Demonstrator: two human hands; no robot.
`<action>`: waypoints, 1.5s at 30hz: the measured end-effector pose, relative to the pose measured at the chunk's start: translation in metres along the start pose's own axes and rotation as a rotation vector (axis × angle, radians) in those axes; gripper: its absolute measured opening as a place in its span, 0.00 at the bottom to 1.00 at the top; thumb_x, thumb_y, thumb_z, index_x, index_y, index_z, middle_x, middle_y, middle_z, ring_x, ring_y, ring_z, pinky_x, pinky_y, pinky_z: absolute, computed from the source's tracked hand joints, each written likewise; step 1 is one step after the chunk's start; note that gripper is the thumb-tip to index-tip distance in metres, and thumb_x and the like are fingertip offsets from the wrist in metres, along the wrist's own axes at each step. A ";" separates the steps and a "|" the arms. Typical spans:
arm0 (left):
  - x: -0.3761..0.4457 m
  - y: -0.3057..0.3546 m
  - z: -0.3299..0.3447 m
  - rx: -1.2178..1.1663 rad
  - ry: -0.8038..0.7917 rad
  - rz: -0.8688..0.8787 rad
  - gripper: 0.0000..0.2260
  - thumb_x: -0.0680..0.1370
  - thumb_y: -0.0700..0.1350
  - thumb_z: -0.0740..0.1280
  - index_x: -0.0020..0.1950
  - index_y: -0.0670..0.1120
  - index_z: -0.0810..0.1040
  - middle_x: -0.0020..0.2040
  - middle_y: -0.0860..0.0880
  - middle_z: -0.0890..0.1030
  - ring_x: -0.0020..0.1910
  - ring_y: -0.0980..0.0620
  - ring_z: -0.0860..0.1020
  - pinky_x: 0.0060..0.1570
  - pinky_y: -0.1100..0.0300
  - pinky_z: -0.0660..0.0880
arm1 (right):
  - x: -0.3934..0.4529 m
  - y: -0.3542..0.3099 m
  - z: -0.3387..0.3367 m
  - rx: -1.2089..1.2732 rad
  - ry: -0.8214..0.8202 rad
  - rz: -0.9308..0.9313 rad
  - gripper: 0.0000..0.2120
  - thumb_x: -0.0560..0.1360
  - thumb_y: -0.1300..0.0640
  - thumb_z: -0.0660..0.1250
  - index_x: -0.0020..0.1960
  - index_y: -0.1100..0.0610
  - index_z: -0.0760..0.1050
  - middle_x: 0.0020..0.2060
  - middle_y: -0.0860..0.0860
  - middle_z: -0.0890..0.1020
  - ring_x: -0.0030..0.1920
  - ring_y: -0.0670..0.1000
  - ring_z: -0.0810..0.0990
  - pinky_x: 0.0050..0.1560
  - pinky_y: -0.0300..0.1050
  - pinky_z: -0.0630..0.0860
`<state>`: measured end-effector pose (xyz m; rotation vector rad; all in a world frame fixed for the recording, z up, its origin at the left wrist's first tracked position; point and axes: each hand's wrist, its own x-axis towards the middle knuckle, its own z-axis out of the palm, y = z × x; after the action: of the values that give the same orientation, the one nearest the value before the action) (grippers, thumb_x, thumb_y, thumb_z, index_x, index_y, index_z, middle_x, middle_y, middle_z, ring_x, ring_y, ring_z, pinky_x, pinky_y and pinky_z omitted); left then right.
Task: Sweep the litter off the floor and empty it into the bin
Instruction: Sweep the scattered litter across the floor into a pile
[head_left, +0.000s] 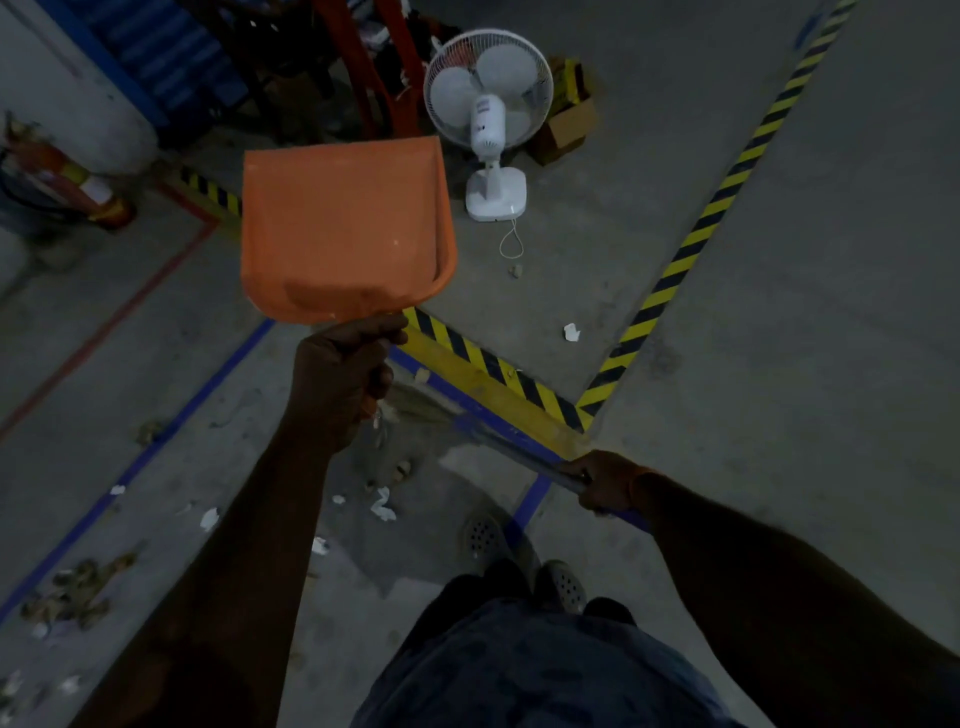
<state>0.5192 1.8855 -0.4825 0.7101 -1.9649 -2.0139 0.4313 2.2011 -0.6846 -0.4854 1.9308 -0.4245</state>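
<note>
Concrete floor, striped hazard tape, paper scraps scattered, white fan standing. Left hand grips orange dustpan; right hand grips broom handle.

A grey concrete floor is carrying yellow-and-black hazard tape and blue tape lines. White paper scraps are lying near a round drain; brown debris is sitting by the left edge. A white fan is standing beside a cardboard box.
</note>
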 end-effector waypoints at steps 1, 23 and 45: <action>0.010 0.002 -0.005 0.010 0.002 0.003 0.18 0.79 0.32 0.63 0.51 0.52 0.87 0.46 0.47 0.85 0.26 0.55 0.72 0.28 0.59 0.64 | 0.003 -0.003 -0.005 -0.002 0.026 -0.001 0.34 0.75 0.65 0.68 0.77 0.50 0.63 0.48 0.58 0.81 0.32 0.51 0.80 0.32 0.41 0.76; 0.094 0.012 -0.049 0.039 -0.044 0.006 0.12 0.80 0.33 0.64 0.55 0.46 0.84 0.48 0.47 0.85 0.27 0.56 0.75 0.24 0.62 0.63 | 0.039 -0.029 -0.031 0.135 0.110 0.313 0.28 0.73 0.67 0.67 0.72 0.58 0.70 0.41 0.59 0.81 0.31 0.55 0.80 0.29 0.44 0.76; 0.102 0.009 -0.042 -0.055 0.075 -0.013 0.13 0.80 0.32 0.62 0.55 0.45 0.83 0.45 0.48 0.85 0.25 0.55 0.72 0.22 0.66 0.62 | 0.089 -0.077 -0.139 0.059 0.237 0.013 0.31 0.71 0.68 0.69 0.72 0.53 0.71 0.50 0.58 0.83 0.43 0.60 0.84 0.45 0.55 0.83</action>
<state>0.4515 1.7986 -0.4907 0.7763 -1.8606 -2.0098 0.2823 2.0996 -0.6613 -0.3980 2.1405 -0.5496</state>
